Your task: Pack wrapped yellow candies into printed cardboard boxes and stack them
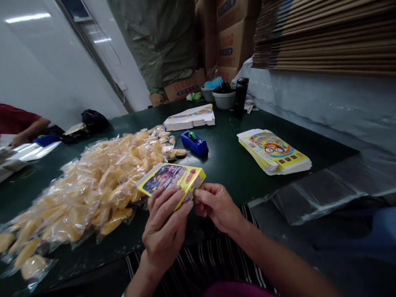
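Observation:
A small yellow printed box [171, 178] is held above the near edge of the dark green table [229, 161]. My left hand [165, 229] grips it from below, fingers over its near face. My right hand [216, 204] pinches the box's near right corner with thumb and fingertips. To the left of the box lies a large heap of clear packets holding yellow pieces [83, 185]. A stack of flat yellow box blanks [274, 150] lies to the right.
A blue tape dispenser [194, 142] sits mid-table, white flat cartons [190, 117] behind it. Bowls [223, 98] and a black flask [240, 97] stand at the far edge. Another person's arm in a red sleeve [21, 126] rests at far left. Clear plastic sheeting [324, 185] lies right.

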Demonstrator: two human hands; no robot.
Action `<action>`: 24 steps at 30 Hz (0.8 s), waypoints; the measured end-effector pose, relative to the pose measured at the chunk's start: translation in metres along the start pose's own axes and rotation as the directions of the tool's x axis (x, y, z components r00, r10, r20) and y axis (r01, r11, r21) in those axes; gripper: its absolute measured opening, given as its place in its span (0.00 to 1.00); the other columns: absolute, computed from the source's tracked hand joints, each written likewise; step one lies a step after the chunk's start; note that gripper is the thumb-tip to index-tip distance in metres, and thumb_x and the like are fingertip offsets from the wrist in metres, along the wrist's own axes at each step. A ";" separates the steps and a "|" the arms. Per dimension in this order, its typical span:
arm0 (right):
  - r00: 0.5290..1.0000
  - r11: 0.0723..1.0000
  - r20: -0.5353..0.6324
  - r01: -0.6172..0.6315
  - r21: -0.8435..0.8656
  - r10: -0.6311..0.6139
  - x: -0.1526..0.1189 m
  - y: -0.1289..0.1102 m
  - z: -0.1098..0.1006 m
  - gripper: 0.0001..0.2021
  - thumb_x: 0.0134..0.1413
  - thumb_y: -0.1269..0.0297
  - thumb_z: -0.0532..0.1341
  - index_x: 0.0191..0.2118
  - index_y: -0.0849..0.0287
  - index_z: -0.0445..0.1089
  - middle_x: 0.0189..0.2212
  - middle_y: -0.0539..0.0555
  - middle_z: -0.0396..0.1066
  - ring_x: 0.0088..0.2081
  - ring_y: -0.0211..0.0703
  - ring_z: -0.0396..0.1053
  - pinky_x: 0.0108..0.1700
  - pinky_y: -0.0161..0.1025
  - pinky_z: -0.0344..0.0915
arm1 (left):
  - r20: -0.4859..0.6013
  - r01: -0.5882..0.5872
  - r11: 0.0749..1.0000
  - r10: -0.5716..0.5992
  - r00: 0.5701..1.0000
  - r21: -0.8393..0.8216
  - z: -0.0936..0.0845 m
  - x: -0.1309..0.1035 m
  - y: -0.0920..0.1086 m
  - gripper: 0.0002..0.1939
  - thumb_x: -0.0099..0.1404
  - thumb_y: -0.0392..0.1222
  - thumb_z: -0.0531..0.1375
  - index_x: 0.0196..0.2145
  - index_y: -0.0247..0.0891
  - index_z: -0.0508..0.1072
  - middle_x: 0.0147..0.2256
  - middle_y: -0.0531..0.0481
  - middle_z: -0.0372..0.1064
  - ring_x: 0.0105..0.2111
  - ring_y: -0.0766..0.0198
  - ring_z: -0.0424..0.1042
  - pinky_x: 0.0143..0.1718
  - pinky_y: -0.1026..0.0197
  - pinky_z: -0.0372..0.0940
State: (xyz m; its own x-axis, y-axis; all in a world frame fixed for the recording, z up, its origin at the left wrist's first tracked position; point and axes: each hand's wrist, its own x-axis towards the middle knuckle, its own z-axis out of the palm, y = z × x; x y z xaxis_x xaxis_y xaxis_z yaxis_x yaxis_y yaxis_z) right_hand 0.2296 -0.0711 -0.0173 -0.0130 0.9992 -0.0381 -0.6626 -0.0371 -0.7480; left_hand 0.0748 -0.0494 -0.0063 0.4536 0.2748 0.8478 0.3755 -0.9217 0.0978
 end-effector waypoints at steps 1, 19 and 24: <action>1.000 1.000 -0.006 -0.013 0.015 0.013 0.002 0.004 -0.001 0.17 0.40 0.53 0.72 0.18 0.60 0.69 0.13 0.44 0.63 0.15 0.28 0.56 0.18 0.28 0.52 | 0.015 -0.008 1.000 0.008 1.000 0.009 0.000 0.000 -0.001 0.20 0.56 0.20 0.62 0.42 0.39 0.77 0.45 0.44 0.76 0.49 0.52 0.74 0.55 0.43 0.65; 0.955 0.764 0.009 0.243 -0.597 -0.296 0.001 0.017 -0.014 0.13 0.50 0.56 0.65 0.21 0.56 0.66 0.18 0.48 0.68 0.19 0.36 0.62 0.22 0.34 0.60 | -0.106 0.503 0.580 -0.715 0.691 -0.641 -0.019 0.016 0.022 0.05 0.58 0.37 0.70 0.34 0.43 0.80 0.42 0.52 0.78 0.45 0.60 0.76 0.47 0.59 0.73; 0.901 0.287 0.068 0.206 -0.935 -0.428 -0.020 -0.033 -0.055 0.04 0.52 0.64 0.60 0.31 0.55 0.72 0.24 0.51 0.73 0.25 0.43 0.69 0.29 0.39 0.66 | 0.066 0.647 0.343 -0.851 0.521 -0.681 -0.043 0.031 -0.002 0.11 0.50 0.42 0.73 0.29 0.38 0.78 0.36 0.49 0.78 0.34 0.61 0.77 0.32 0.61 0.74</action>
State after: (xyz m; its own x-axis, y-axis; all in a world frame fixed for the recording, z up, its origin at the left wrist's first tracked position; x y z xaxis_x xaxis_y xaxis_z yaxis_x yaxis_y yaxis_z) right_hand 0.2922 -0.0904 -0.0284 0.2209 0.9176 0.3305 0.5078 0.1811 -0.8422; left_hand 0.0531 -0.0511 0.0425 -0.0301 0.9455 0.3241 -0.1282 -0.3253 0.9369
